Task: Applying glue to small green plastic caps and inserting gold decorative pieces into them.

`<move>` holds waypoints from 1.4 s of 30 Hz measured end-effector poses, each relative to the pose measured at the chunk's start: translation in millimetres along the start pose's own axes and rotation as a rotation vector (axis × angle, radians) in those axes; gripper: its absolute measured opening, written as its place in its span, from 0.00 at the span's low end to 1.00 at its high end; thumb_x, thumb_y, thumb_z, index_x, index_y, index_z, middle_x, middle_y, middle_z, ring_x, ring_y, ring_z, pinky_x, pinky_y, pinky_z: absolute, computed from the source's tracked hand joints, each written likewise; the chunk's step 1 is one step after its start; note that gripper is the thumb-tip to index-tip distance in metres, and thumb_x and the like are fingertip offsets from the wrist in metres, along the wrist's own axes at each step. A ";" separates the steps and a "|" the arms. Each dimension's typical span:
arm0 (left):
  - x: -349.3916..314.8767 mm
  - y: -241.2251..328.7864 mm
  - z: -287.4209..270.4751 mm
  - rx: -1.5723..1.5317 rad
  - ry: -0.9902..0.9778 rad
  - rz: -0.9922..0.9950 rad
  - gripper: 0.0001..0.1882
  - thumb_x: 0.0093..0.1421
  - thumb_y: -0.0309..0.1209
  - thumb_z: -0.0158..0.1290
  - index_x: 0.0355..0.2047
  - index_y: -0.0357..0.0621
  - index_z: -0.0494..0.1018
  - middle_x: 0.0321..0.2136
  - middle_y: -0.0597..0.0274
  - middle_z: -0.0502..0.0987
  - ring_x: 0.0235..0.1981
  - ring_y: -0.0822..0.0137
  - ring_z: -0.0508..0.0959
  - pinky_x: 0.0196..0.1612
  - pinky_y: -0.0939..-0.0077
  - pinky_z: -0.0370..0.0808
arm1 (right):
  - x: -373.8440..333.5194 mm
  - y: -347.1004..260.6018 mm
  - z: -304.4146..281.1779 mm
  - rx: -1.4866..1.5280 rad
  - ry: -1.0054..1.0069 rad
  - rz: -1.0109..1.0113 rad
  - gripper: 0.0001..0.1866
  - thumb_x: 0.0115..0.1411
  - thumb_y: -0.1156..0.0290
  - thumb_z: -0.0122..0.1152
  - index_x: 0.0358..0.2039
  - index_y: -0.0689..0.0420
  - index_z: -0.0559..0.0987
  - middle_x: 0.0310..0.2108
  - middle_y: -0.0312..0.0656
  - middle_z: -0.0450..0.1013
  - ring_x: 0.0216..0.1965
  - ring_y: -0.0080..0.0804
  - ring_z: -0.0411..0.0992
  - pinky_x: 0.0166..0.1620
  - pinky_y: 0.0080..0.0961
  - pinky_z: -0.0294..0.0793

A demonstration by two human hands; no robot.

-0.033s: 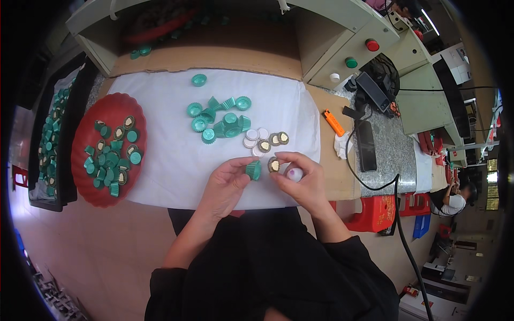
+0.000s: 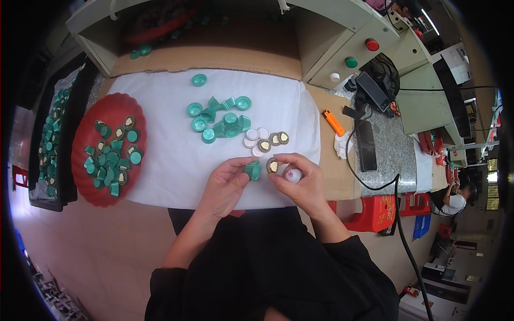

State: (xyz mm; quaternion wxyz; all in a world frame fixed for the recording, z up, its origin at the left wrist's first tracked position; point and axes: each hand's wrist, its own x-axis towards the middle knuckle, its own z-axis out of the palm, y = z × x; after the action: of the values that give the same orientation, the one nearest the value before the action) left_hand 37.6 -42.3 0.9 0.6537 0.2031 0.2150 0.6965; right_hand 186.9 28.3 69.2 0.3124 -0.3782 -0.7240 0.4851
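We hold a green cup (image 2: 252, 170) in our left hand (image 2: 225, 181), pinched between the thumb and the fingers. The cup sits at the tips of that grip, on the side facing our other hand, with its ridged wall showing. In our right hand (image 2: 301, 184) we grasp a brown-rimmed disc (image 2: 272, 166) with a pale middle; it lies at the fingertips, between thumb and forefinger, turned toward the cup. The two pieces are near each other but apart. Further back in the same right hand, behind the disc, we also hold a small white bottle (image 2: 293, 175) with a pinkish tip.

Just beyond our hands, three more brown-rimmed discs (image 2: 283, 138) lie beside a few white discs (image 2: 249, 143) on the white sheet (image 2: 166, 150). Past these we have a loose cluster of green cups (image 2: 232, 130). To our left, a red tray (image 2: 110, 201) holds many green and brown-rimmed pieces.
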 end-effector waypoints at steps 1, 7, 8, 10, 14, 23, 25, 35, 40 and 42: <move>0.7 -1.0 -1.2 -0.040 -0.003 -0.012 0.16 0.52 0.19 0.47 0.43 0.37 0.64 0.42 0.60 0.67 0.44 0.71 0.67 0.48 0.76 0.63 | -0.9 1.6 1.0 -0.031 -0.005 -0.059 0.17 0.39 0.80 0.61 0.33 0.62 0.74 0.30 0.37 0.70 0.27 0.17 0.65 0.31 0.13 0.65; 1.4 2.4 0.7 -0.008 0.002 -0.062 0.17 0.53 0.29 0.48 0.43 0.38 0.63 0.41 0.56 0.68 0.43 0.64 0.69 0.47 0.67 0.66 | -0.7 2.5 4.0 -0.172 -0.045 -0.302 0.21 0.35 0.84 0.60 0.35 0.60 0.74 0.28 0.42 0.69 0.28 0.28 0.68 0.32 0.18 0.67; 1.4 2.0 0.9 -0.007 0.003 -0.063 0.17 0.53 0.29 0.48 0.43 0.38 0.63 0.41 0.56 0.68 0.43 0.64 0.69 0.47 0.67 0.66 | -0.4 3.5 3.4 -0.197 -0.058 -0.315 0.23 0.35 0.82 0.62 0.36 0.58 0.74 0.28 0.41 0.69 0.28 0.29 0.69 0.29 0.18 0.68; 1.3 1.4 1.9 -0.014 -0.004 -0.049 0.17 0.54 0.31 0.48 0.44 0.38 0.63 0.40 0.55 0.69 0.40 0.64 0.71 0.45 0.65 0.68 | -0.1 5.1 3.1 -0.221 -0.070 -0.327 0.24 0.34 0.80 0.63 0.38 0.56 0.73 0.28 0.41 0.69 0.27 0.31 0.70 0.27 0.19 0.70; 1.5 1.8 1.2 -0.035 -0.017 -0.071 0.17 0.54 0.31 0.48 0.44 0.37 0.63 0.38 0.54 0.70 0.39 0.63 0.71 0.44 0.65 0.68 | 0.4 8.3 3.4 -0.232 -0.068 -0.339 0.23 0.34 0.80 0.64 0.37 0.56 0.74 0.28 0.40 0.68 0.25 0.29 0.70 0.23 0.18 0.68; 0.3 6.7 5.3 -0.052 -0.062 -0.097 0.17 0.56 0.28 0.44 0.45 0.36 0.62 0.38 0.55 0.70 0.38 0.59 0.73 0.46 0.67 0.66 | 0.6 8.6 4.8 -0.220 -0.086 -0.327 0.23 0.34 0.82 0.62 0.36 0.56 0.74 0.28 0.40 0.67 0.26 0.30 0.69 0.24 0.19 0.68; 0.3 6.7 5.5 -0.046 -0.062 -0.090 0.17 0.56 0.28 0.44 0.45 0.36 0.62 0.37 0.56 0.71 0.38 0.58 0.73 0.46 0.67 0.66 | 0.8 7.9 4.8 -0.219 -0.093 -0.318 0.23 0.34 0.82 0.62 0.36 0.57 0.74 0.28 0.40 0.67 0.26 0.30 0.69 0.24 0.19 0.68; 0.3 5.5 5.4 -0.047 -0.042 -0.084 0.16 0.56 0.27 0.44 0.45 0.36 0.62 0.36 0.55 0.71 0.37 0.59 0.73 0.45 0.67 0.67 | 1.5 10.0 6.9 -0.226 -0.087 -0.344 0.24 0.32 0.82 0.62 0.36 0.57 0.74 0.28 0.40 0.67 0.26 0.31 0.69 0.24 0.19 0.69; -0.1 3.4 4.1 -0.010 -0.041 -0.072 0.13 0.55 0.22 0.43 0.43 0.36 0.64 0.34 0.54 0.72 0.35 0.60 0.74 0.42 0.69 0.69 | 4.4 9.5 6.5 -0.267 -0.108 -0.396 0.24 0.31 0.83 0.61 0.35 0.56 0.74 0.26 0.39 0.66 0.23 0.29 0.69 0.22 0.19 0.68; -1.4 4.3 4.7 0.012 -0.039 -0.074 0.13 0.55 0.22 0.43 0.42 0.36 0.65 0.34 0.54 0.72 0.35 0.60 0.74 0.42 0.69 0.69 | 5.7 7.0 3.7 -0.312 -0.141 -0.424 0.25 0.30 0.82 0.61 0.35 0.55 0.75 0.25 0.37 0.66 0.21 0.28 0.68 0.21 0.20 0.66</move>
State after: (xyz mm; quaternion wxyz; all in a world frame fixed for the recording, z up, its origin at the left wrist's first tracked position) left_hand 36.8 -43.7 7.3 0.6821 0.2124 0.2136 0.6664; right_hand 182.6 33.1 61.9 0.2937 -0.2272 -0.8729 0.3164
